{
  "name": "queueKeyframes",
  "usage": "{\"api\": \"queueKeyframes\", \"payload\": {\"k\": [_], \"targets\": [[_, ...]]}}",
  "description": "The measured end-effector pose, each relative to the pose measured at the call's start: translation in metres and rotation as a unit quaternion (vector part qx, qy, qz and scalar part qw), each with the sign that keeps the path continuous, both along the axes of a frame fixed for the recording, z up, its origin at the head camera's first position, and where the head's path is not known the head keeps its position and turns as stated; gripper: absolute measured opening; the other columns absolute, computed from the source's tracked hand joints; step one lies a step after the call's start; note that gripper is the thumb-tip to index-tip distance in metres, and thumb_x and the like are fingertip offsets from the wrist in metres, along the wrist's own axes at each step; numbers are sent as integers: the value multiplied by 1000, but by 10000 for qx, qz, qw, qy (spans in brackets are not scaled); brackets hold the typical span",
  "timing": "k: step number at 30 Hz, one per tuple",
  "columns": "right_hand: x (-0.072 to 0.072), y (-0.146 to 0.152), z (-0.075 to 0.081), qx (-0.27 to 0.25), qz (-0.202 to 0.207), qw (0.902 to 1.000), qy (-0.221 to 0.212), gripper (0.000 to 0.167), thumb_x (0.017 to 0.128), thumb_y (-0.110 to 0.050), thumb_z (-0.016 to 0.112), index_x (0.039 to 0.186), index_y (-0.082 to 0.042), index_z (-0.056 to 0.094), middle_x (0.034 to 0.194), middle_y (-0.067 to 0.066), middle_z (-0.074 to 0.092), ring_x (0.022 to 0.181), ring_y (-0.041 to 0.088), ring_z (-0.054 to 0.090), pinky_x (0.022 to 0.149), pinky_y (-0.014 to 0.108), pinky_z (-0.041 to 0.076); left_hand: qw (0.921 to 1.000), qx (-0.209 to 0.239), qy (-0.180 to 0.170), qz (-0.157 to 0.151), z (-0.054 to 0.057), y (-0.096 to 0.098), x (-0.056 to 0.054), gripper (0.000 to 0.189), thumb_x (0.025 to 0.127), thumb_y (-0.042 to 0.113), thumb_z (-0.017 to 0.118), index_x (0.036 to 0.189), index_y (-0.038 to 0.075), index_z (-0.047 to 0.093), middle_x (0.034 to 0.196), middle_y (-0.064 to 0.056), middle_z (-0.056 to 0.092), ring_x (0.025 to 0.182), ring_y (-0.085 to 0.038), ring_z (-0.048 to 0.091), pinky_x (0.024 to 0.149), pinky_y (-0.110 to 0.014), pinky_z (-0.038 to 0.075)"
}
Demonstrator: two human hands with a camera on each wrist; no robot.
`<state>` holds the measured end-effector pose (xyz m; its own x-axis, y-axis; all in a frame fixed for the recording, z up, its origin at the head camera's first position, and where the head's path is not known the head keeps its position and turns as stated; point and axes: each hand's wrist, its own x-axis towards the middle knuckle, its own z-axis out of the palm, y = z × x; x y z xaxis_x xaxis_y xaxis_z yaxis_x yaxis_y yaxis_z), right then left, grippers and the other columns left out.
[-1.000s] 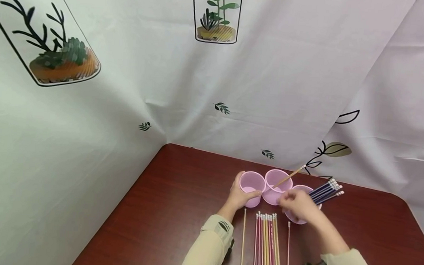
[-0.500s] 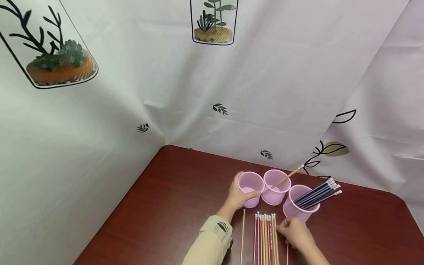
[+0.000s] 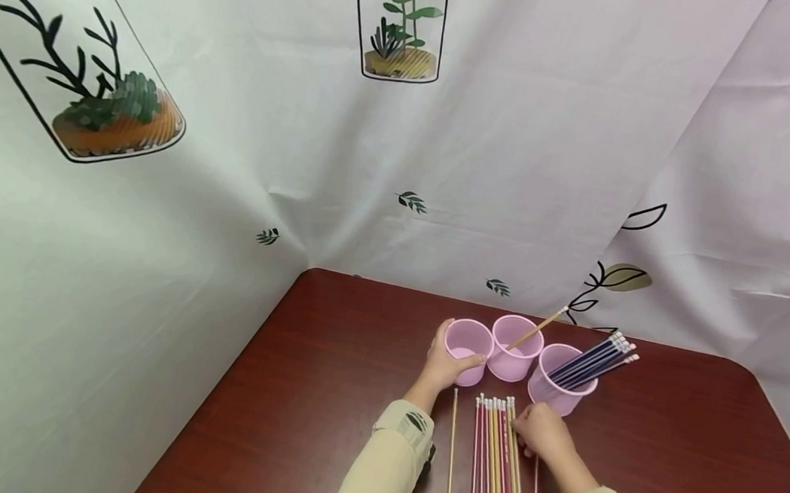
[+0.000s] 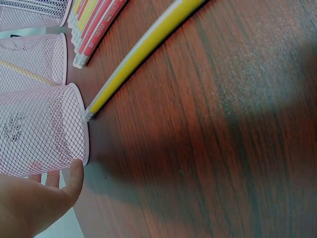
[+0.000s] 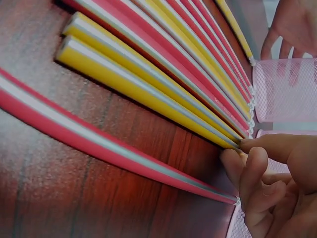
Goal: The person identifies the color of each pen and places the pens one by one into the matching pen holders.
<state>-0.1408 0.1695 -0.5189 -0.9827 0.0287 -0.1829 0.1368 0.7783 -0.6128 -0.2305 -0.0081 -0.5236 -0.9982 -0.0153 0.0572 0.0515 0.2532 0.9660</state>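
The left hand (image 3: 443, 364) holds a round pink mesh cup (image 3: 469, 334) near the tabletop's (image 3: 338, 394) back edge, while the right hand's (image 3: 547, 431) narrow grip pinches a striped yellow pencil (image 5: 143, 95) nearer the front edge, whose touching yellow neighbour (image 5: 119, 53) could be dragged along.
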Motion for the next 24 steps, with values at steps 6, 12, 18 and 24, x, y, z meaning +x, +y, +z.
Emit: {"api": "queueKeyframes", "payload": {"k": [6, 12, 18, 24], "targets": [[-1, 0, 1, 8, -41, 10000, -22, 20, 75, -5, 53, 54, -6, 53, 43, 0, 49, 33, 11, 49, 41, 27, 43, 10000, -15, 9, -8, -1, 1, -1, 91, 61, 21, 87, 138, 18, 37, 129, -11, 49, 115, -32, 47, 95, -47, 37], [-2, -1, 1, 264, 129, 9996, 24, 24, 73, -6, 56, 50, -7, 51, 38, -2, 47, 32, 11, 49, 46, 29, 45, 10000, -5, -42, 6, 1, 0, 0, 91, 61, 20, 86, 138, 19, 38, 128, -11, 49, 114, -31, 47, 95, -47, 38], [-3, -2, 3, 550, 298, 9980, 3, 29, 77, -9, 58, 48, -7, 52, 36, -2, 47, 32, 11, 49, 56, 34, 48, 10000, -6, -28, 6, 2, 0, 0, 91, 61, 20, 86, 138, 18, 38, 128, -11, 50, 114, -32, 47, 95, -47, 38], [-3, -3, 4, 643, 259, 9974, -201, 30, 78, -11, 60, 49, -6, 52, 35, -2, 47, 32, 12, 50, 56, 35, 48, 10000, -23, -63, 9, 1, 0, 1, 91, 61, 21, 86, 138, 19, 37, 128, -11, 49, 115, -31, 47, 95, -47, 37]]}}
